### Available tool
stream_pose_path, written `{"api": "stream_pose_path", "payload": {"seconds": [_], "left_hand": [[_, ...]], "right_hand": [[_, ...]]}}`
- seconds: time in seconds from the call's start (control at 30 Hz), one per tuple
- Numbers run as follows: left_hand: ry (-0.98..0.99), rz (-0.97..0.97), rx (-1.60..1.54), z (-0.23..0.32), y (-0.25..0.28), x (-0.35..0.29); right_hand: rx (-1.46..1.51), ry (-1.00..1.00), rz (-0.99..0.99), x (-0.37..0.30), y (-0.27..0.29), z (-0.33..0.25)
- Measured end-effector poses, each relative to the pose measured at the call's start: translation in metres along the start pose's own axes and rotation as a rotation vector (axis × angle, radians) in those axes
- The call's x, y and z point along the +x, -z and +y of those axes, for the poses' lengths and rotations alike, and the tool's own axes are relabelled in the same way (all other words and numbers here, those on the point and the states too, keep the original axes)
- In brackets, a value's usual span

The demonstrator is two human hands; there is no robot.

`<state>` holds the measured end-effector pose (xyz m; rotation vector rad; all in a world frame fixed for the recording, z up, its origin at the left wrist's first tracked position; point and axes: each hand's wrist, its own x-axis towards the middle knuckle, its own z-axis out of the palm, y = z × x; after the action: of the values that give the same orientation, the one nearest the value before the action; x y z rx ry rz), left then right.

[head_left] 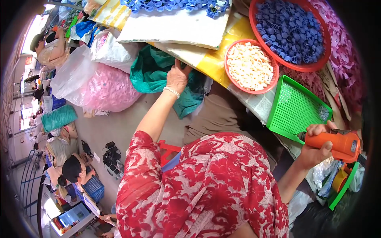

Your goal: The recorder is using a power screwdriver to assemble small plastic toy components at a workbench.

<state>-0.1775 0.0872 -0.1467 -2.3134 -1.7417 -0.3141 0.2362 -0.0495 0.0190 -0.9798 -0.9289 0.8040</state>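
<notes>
My left hand (177, 77), with a beaded bracelet at the wrist, reaches over a green plastic bag (152, 65) below the table's edge. Its visible fingers are apart with a dark gap between them; the other fingertips are hidden. On the right, my right hand (313, 154) is wrapped round an orange power screwdriver (335, 143), held beside a green perforated tray (295, 107) with small metal pieces in one corner. Beyond the tray stand a red basket of small cream-coloured pieces (250, 65) and a larger red basket of blue plastic parts (289, 31).
A white board (174, 27) with blue parts lies on the table. Pink parts (341, 51) are heaped at the far right. A clear sack of pink pieces (109, 87) stands on the floor at left. Other people (73, 168) sit further left. A green-edged bin (343, 186) is at lower right.
</notes>
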Motion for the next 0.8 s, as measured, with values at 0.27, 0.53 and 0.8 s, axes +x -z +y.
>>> {"api": "stream_pose_path", "payload": {"seconds": [0.27, 0.53, 0.8], "left_hand": [[0.281, 0.073, -0.241, -0.019, 0.024, -0.005], [0.748, -0.060, -1.435, 0.045, 0.064, -0.017], [0.216, -0.016, -1.032, 0.021, 0.057, -0.015]], "right_hand": [[0.025, 0.010, -0.046, 0.004, -0.002, 0.000], [0.010, -0.006, -0.031, -0.006, 0.001, -0.004], [0.025, 0.005, -0.035, -0.005, 0.000, -0.012]]}}
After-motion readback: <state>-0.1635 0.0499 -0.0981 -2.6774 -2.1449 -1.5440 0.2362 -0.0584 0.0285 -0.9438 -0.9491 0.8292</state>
